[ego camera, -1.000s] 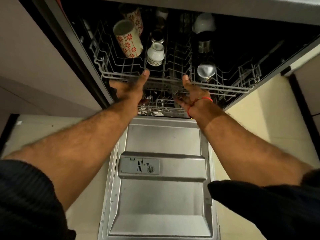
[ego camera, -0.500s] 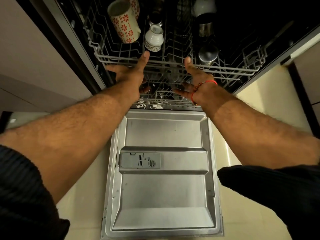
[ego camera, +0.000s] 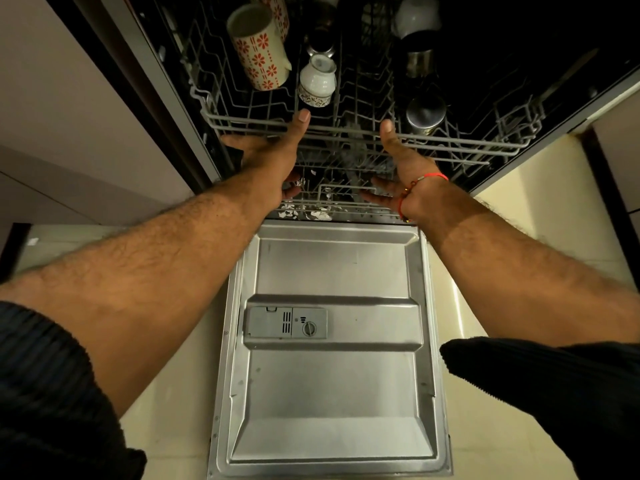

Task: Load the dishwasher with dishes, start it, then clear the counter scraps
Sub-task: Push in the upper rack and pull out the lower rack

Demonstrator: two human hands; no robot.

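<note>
A single wide-angle head view looks forward and steeply down from above the open dishwasher door (ego camera: 332, 341), which lies close below. The upper rack (ego camera: 346, 133) sits farther off at the top of the frame, at arm's reach.

Grey wire upper rack (ego camera: 346, 131), carrying a tilted red-flowered mug (ego camera: 259, 50), an upturned small white patterned cup (ego camera: 317, 81) just beside it, and steel tumblers (ego camera: 424, 114) to the right.

Dark ribbed sleeves (ego camera: 52, 393), red wrist thread (ego camera: 429, 177)
</note>
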